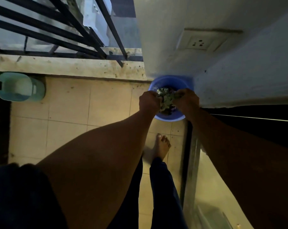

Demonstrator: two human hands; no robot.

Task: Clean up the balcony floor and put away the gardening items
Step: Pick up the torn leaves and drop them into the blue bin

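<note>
- Head view: I see my left hand [149,100] and right hand [187,99], arms extended, both grasping a clump of plant debris [167,98] above the blue basin [170,117] on the floor [69,103].
- Teal bucket [20,86] stands well apart, below the railing [57,30]; a wall [173,47] flanks the basin.

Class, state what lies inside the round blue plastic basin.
The blue plastic basin holds green and dark plant scraps. Both hands, left hand and right hand, grip them, covering the basin's bottom.
</note>
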